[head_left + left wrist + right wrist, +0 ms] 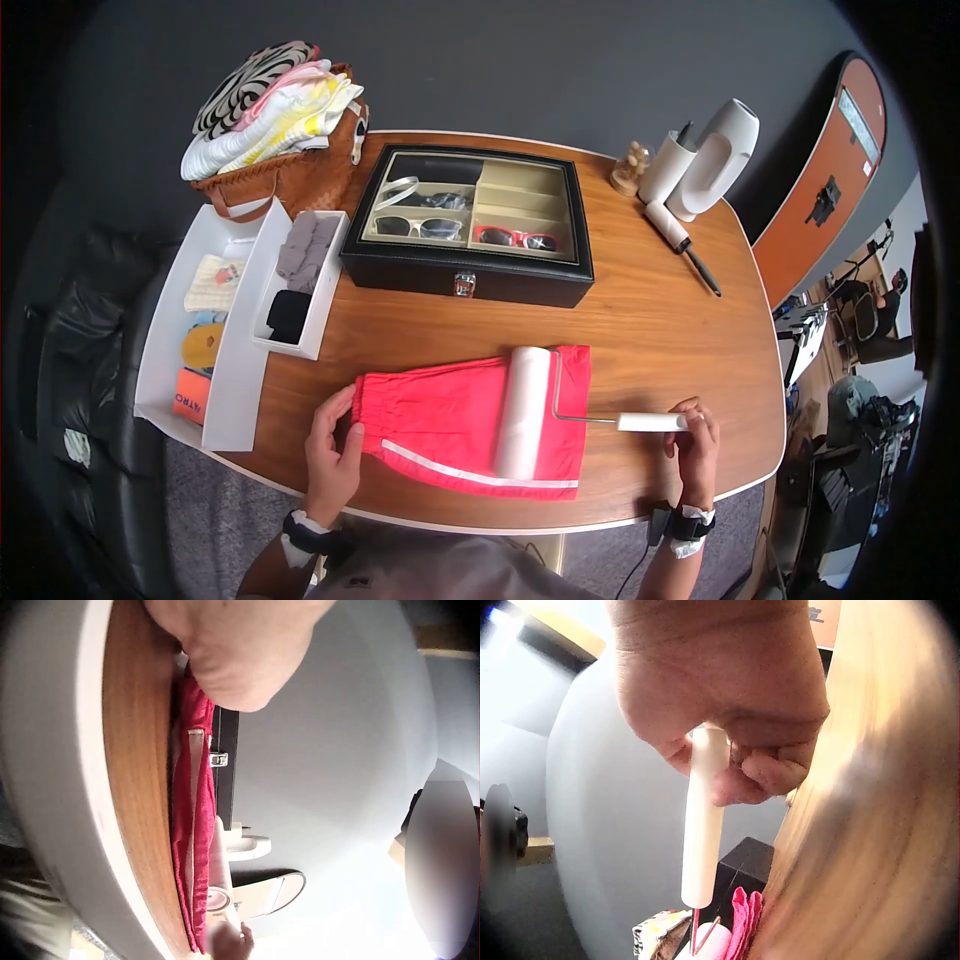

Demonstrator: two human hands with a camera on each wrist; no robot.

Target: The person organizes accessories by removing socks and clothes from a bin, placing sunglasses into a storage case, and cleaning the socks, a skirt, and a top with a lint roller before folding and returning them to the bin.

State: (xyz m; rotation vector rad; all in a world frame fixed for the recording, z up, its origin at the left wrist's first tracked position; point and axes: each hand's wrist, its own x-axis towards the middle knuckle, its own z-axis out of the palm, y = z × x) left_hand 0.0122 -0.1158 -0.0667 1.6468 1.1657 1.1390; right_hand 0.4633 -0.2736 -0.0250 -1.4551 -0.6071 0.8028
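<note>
Folded red shorts (440, 400) with a white side stripe lie flat on the wooden table, the gathered waistband toward the left. My left hand (333, 455) holds the waistband at its lower left corner, thumb at the edge; in the left wrist view the palm (232, 652) hides the fingertips. Across the leg end of the shorts lies the wide white sticky roll of a lint roller (524, 412), a thin wire frame joining it to a white handle. My right hand (693, 450) grips the end of that handle (705, 825), fingers curled round it.
Behind the shorts stands a black glasses case (470, 285) with sunglasses inside. White boxes (233, 400) of folded clothes and a brown basket (250, 185) of clothes are at left. A smaller lint roller (695, 260), a white upright device (715, 160) and a jar (629, 175) stand at back right.
</note>
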